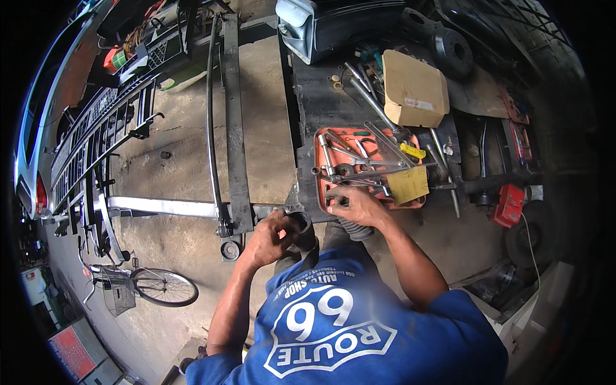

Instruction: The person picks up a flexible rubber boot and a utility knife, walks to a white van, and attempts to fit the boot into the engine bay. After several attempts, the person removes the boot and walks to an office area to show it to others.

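Observation:
My left hand is closed, its fingers pinching the edge of a black rubber hose or boot with a round open end. A second ribbed black rubber piece shows just under my right wrist; whether the two are joined is hidden. My right hand is at the near edge of an orange tool tray, thumb and fingers curled together. What they hold, if anything, cannot be made out. Wrenches, sockets and a yellow-handled tool lie in the tray, beside a yellow paper.
Beyond the tray stands an open cardboard box, with long metal tools beside it. A long steel bar and a dark upright rail lie left. A bicycle stands lower left; a red box sits right.

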Available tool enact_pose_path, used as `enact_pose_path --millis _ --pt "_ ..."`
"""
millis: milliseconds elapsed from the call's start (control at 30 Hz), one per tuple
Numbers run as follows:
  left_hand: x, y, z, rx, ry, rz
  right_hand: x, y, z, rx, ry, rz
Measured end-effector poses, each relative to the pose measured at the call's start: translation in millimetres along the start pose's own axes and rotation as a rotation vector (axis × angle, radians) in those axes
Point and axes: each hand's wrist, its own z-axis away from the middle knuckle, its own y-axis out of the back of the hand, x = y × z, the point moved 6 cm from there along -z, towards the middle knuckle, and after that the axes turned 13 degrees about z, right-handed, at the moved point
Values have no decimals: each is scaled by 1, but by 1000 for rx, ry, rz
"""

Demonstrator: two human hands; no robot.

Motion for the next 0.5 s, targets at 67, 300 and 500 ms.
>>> enact_pose_path --millis 67,300,500 --pt "11 1 -8 122 -45 -24 35 21 -17 -79 -37 14" --pt "-2 -11 -15 391 35 629 81 73 -51 -319 -172 -336" --pt "-29 -28 -21 626 8 972 11 36 -39 -658 293 145"
